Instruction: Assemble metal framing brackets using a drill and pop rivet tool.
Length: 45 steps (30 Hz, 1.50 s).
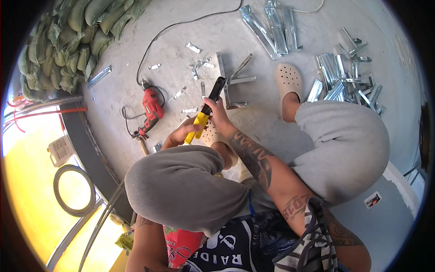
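Note:
My left hand [180, 133] is closed round the yellow handle end of a yellow-and-black hand tool [204, 119]. Its exact kind is not clear. My right hand [217, 114] grips the same tool further up, near where the yellow meets the black. The tool slants up and to the right, above my left shoe [210, 134]. Just beyond its black tip stands a small frame of galvanized metal channel [221, 68] on the floor. A grey metal hand tool [241, 65] leans across that frame.
A red corded drill [152, 109] lies on the left, its cable looping away. Small metal brackets [180, 93] are scattered across the concrete floor [181, 41]. Metal channel pieces [333, 68] pile up at right, longer ones [278, 29] behind. Green sandbags [68, 45] are stacked far left.

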Tool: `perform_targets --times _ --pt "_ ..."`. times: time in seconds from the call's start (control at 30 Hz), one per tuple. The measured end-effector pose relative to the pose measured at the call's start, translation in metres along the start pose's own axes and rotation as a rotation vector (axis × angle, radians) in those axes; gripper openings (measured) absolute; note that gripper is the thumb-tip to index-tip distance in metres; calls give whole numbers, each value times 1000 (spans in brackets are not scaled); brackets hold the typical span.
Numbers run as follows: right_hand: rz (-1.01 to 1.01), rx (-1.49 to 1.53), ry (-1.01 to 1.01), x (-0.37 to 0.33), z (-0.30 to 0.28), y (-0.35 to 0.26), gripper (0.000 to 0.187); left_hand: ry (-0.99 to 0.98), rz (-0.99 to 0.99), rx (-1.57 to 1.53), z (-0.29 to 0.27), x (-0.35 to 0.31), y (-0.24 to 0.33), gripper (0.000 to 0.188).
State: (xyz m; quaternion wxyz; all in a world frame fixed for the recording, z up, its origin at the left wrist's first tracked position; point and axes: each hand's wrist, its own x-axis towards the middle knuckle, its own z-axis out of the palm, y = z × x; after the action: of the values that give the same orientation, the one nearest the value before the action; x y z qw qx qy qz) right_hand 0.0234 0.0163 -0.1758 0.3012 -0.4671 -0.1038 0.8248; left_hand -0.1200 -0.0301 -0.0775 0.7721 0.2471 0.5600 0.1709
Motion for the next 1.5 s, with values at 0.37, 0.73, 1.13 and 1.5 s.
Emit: perform_targets --times 0.37,0.73,1.13,1.5 --pt "10 -194 131 -22 12 -4 68 83 -110 -192 5 4 -24 71" --pt "137 -160 65 -16 13 -14 56 190 -248 109 14 -1 8 54" --pt "240 390 12 6 -16 11 62 482 15 467 16 62 -57 30" --pt "251 516 -265 9 4 -9 44 192 22 -48 4 38 -4 107"
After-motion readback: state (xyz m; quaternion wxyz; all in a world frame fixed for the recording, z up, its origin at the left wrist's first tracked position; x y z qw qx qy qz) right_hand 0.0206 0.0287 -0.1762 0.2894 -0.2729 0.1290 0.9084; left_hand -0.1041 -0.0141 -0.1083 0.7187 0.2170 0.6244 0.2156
